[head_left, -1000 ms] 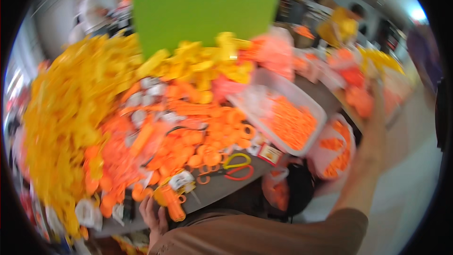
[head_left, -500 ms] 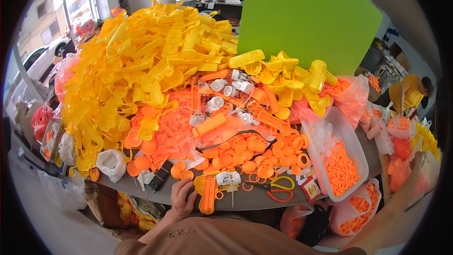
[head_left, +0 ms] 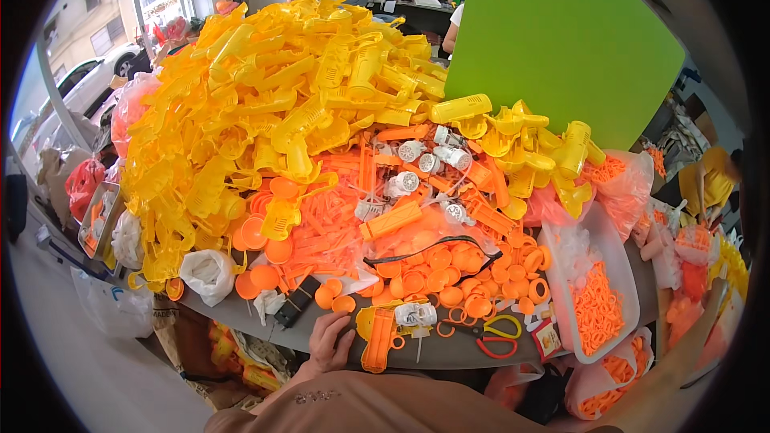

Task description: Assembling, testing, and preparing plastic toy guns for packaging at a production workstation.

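My left hand [head_left: 330, 342] rests at the front edge of the table with its fingers apart and slightly bent, holding nothing. Just right of it lies a yellow plastic shell half [head_left: 366, 322] with an orange slatted piece [head_left: 378, 342] and a white round motor-like part [head_left: 416, 314] against it. Small orange rings [head_left: 398, 342] are beside these. My right forearm [head_left: 678, 377] stretches out to the far right, past the table, toward hanging bags. The right hand is at the dark rim of the picture, and its fingers cannot be made out.
A tall heap of yellow plastic shells [head_left: 241, 104] covers the back left. Orange caps [head_left: 449, 269], scissors [head_left: 497, 337] and a clear bin [head_left: 631, 305] of orange links stand in front and right. A green panel [head_left: 561, 40] rises behind. A co-worker in yellow [head_left: 710, 180] is far right.
The whole view has swung left, so everything sits farther right and slightly lower. My left hand stays by the orange piece. My right hand has slid into the dark rim.
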The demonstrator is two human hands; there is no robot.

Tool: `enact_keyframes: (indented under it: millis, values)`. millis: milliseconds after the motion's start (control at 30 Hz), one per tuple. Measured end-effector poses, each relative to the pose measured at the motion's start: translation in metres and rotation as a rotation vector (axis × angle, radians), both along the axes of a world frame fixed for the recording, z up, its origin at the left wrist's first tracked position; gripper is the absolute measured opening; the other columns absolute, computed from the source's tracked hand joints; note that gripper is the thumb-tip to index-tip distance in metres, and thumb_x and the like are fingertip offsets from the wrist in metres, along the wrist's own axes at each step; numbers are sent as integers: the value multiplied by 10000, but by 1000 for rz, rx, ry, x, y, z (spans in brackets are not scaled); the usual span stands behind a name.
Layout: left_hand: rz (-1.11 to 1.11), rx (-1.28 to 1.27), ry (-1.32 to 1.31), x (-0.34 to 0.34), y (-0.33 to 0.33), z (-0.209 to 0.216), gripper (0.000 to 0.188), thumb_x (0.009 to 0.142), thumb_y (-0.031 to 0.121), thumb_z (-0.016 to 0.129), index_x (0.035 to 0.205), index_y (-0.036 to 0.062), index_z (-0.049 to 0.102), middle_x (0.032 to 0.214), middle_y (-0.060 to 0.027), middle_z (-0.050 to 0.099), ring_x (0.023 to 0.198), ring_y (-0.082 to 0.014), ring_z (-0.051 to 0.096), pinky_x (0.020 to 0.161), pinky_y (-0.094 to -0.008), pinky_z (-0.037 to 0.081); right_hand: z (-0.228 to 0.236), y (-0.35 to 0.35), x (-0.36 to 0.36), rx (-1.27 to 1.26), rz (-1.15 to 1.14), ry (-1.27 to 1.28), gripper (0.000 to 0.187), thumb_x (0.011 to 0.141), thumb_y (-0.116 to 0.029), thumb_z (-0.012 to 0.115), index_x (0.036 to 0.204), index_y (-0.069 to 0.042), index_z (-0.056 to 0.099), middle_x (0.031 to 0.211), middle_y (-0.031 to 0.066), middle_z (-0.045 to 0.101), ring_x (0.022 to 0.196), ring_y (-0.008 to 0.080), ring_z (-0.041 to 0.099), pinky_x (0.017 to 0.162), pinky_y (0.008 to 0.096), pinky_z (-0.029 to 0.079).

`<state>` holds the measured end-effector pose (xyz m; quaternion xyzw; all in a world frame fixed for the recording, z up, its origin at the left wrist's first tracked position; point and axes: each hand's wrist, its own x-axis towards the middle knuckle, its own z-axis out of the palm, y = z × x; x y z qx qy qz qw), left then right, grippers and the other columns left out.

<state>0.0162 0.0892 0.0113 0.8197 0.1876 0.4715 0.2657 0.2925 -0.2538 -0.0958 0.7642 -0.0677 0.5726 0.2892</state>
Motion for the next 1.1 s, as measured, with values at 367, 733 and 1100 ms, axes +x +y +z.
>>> enact_keyframes:
  millis: [367,733,1100]
  values:
    - [-1,-3,32,-10,-2,0,269,745,-5,653,1004,-30,583,1008,-195,602,886,-323,592,754,-364,488,303,-82,121,-1435,-244,497,269,877,-221,460,929,-38,651,842,126,650,721,239,628,641,384,529]
    - [15,-17,36,-8,-3,3,279,715,-26,674,982,-21,592,986,-173,608,861,-315,591,731,-361,491,7,-9,-35,-1638,-391,-95,200,857,-203,631,1008,-78,588,936,45,617,815,107,588,708,243,494]
    - [6,-27,35,-9,-4,5,264,716,-32,671,969,-16,598,980,-168,612,853,-311,593,724,-358,492,-14,-10,-30,-1667,-629,-297,207,866,-180,628,1042,-85,577,987,47,613,869,96,579,754,225,491]
